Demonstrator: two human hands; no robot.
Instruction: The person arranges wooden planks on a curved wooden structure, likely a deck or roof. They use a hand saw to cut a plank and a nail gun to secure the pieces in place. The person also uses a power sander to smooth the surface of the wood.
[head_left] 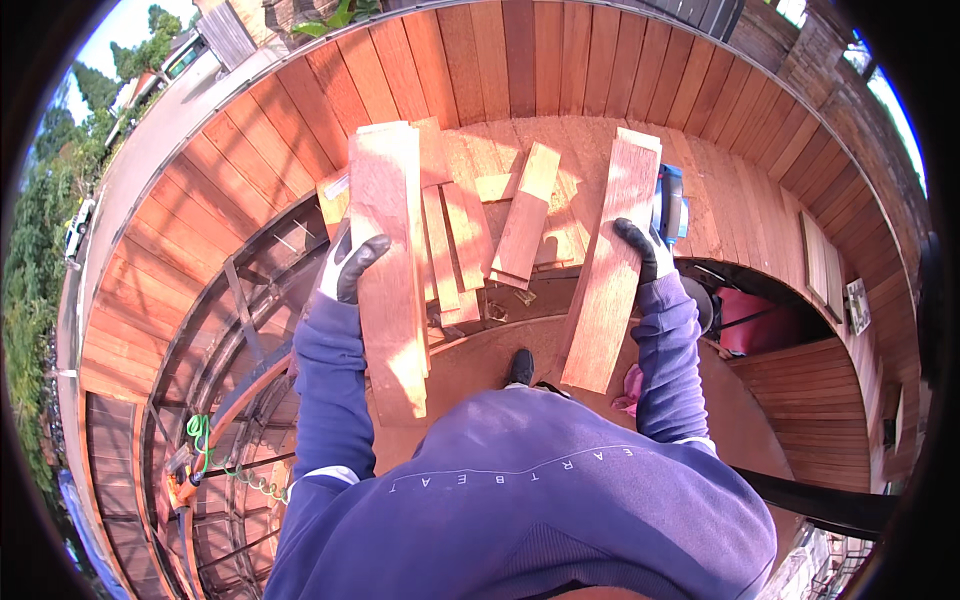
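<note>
Our left fingers (371,252) close on left boards (388,215), right fingers (630,234) on right wood (602,290); we should keep both level.

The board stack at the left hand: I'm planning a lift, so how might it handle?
The board stack would probably be stiff, being straight timber. It may feel fairly heavy, with layers laid together. Those layers might slide apart: their edges sit offset and no strap shows.
</note>
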